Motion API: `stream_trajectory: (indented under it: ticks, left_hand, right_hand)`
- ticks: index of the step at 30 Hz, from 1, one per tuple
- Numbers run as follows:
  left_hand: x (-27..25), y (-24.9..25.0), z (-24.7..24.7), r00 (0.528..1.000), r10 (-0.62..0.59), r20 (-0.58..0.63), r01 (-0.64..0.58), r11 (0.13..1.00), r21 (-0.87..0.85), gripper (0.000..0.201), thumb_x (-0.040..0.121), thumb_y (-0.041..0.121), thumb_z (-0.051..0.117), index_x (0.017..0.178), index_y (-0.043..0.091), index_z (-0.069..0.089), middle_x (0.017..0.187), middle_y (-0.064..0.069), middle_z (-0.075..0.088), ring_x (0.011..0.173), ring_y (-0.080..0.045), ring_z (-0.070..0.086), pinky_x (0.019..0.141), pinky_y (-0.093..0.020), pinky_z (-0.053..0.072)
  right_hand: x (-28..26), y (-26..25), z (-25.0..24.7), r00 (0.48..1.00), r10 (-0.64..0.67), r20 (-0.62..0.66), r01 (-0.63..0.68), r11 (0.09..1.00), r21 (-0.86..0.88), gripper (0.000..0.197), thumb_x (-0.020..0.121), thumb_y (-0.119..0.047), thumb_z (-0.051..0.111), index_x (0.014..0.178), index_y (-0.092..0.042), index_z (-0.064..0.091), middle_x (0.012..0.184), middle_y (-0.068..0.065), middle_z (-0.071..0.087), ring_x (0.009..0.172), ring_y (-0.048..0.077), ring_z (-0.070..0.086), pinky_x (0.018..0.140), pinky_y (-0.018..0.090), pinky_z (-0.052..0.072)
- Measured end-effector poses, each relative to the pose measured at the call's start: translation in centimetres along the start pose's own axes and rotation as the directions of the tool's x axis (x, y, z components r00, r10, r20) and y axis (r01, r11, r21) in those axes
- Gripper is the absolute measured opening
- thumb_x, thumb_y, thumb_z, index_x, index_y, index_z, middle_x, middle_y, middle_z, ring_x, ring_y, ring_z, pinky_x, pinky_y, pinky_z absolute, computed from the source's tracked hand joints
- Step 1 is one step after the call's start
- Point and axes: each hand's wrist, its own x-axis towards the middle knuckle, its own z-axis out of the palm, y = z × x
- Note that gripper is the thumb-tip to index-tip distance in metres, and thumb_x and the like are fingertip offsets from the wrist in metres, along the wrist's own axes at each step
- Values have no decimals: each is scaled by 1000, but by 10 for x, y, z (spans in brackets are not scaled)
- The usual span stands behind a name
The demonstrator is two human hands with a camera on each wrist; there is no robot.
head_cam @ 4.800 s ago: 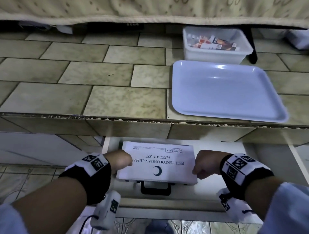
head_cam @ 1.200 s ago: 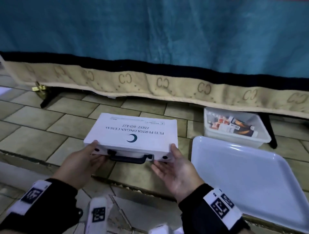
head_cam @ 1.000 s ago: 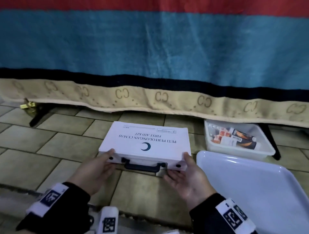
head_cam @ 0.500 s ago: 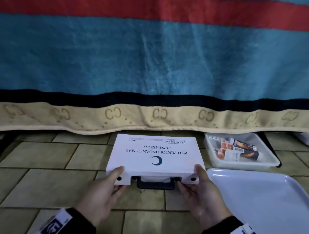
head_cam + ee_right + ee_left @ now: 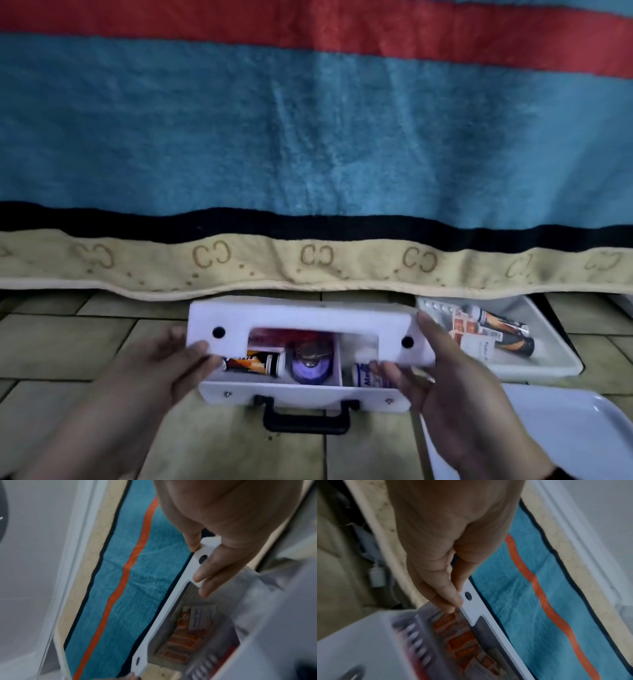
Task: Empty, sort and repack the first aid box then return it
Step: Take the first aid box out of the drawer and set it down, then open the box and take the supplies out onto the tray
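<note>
1. First aid box (image 5: 301, 394): white, black handle (image 5: 306, 416) toward us, on the tiled floor (image 5: 68, 342) beside a white tray (image 5: 565, 431).
2. Lid (image 5: 301, 320): raised partway; we see a bottle (image 5: 255, 364), a purple round container (image 5: 310, 363) and a small labelled item (image 5: 371, 376) inside.
3. Left hand (image 5: 161, 370): we pinch the lid's left corner, thumb on front.
4. Right hand (image 5: 445, 383): we grip the right corner likewise.
5. White bin (image 5: 534, 363): holds tubes, behind the tray, under a striped blanket (image 5: 308, 137).

Smooth white plastic first aid box (image 5: 301, 390); fuzzy cloth blanket (image 5: 308, 137); glossy tray (image 5: 561, 435).
</note>
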Motion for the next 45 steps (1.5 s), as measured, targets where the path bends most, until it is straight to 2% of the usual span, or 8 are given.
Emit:
stream_trajectory:
  ticks: [5,10,12,20,27,33,38,45]
  left_hand:
    - [33,35,12,965,256,64,-262,896,358,11,89,1,56,84,8,63,81,-9,67,68,-16,62,53,-17,55]
    - [74,46,25,888,456,64,-328,528,783,11,83,22,70,79,13,65,78,-1,66,75,-21,59,65,-29,42]
    - [82,45,32,870,488,67,-296,410,863,15,85,30,67,87,15,62,84,3,64,82,-19,59,73,-29,43]
    - [97,39,43,897,424,121,-344,501,794,15,91,23,58,103,14,63,105,-6,68,102,-24,62,87,-44,53]
    - [93,42,55,871,479,110,-346,437,830,12,88,20,63,96,10,65,95,-8,70,90,-24,63,78,-31,46]
    - [81,48,63,868,489,88,-304,382,873,12,87,19,63,97,12,61,85,-1,63,81,-21,57,71,-28,38]
    - [66,46,68,769,629,114,-396,328,857,51,81,20,69,126,8,47,120,-14,56,108,-30,55,95,-43,45]
    - [12,34,112,559,739,378,-584,27,811,38,83,23,67,117,13,56,117,-7,49,115,-20,34,99,-33,30]
  right_hand:
    - [31,-39,12,959,-245,144,282,887,-366,7,89,-11,60,85,-6,59,80,8,70,66,26,66,53,26,53]
    - [71,-69,16,814,-489,313,465,225,-857,16,79,-23,73,79,-12,62,80,5,67,71,19,59,62,26,40]
    - [82,-73,19,776,-536,332,441,84,-894,19,77,-31,74,78,-19,60,84,3,66,79,20,61,67,25,42]
    - [107,-80,25,759,-584,287,363,14,-932,16,79,-27,73,80,-18,60,95,9,65,95,29,61,79,30,46]
    - [106,-75,7,692,-623,363,376,-118,-919,31,82,-48,64,80,-18,60,90,4,65,82,23,60,69,30,49]
    - [95,-81,-16,797,-497,343,356,-73,-932,33,77,-47,69,69,-18,57,71,0,64,70,20,60,63,29,46]
    - [80,-73,-53,930,-234,283,190,-354,-916,27,79,-40,67,89,-14,66,94,5,69,90,23,63,72,27,47]
    - [70,-40,-65,918,-156,364,239,-514,-824,51,79,-49,61,117,-15,50,115,9,59,106,27,60,81,30,46]
